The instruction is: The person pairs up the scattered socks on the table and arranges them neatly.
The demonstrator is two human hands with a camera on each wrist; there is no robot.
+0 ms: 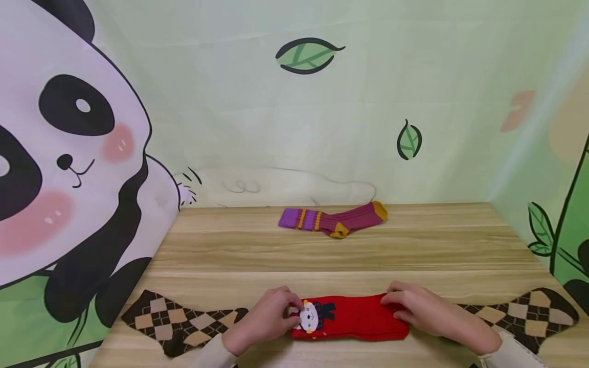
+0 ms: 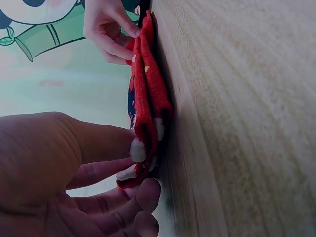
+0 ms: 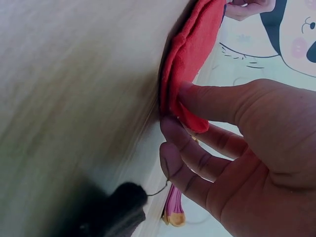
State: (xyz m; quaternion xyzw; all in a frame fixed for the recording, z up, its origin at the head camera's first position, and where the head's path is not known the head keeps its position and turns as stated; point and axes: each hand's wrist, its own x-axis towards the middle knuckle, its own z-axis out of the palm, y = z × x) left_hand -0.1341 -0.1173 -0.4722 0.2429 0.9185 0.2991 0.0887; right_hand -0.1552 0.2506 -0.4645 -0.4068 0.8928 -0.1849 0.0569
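Observation:
A red sock [image 1: 359, 319], folded into layers and bearing a white bear face with a dark scarf, lies flat near the table's front edge. At its left, white-trimmed end, my left hand [image 1: 276, 314] holds the edge between thumb and fingers. My right hand [image 1: 411, 306] grips the opposite end; in the right wrist view its thumb presses the red fabric [image 3: 197, 59] while the fingers curl about the end. Brown-and-tan argyle socks lie beside both arms, one at the left [image 1: 161, 317] and one at the right [image 1: 534, 314], each partly covered by an arm.
Toward the back of the wooden table [image 1: 230, 250] lies a purple and maroon sock [image 1: 349, 220] with mustard heel and toe. A printed cloth backdrop [image 1: 230, 102] with a panda and leaves rises behind the table and along its sides.

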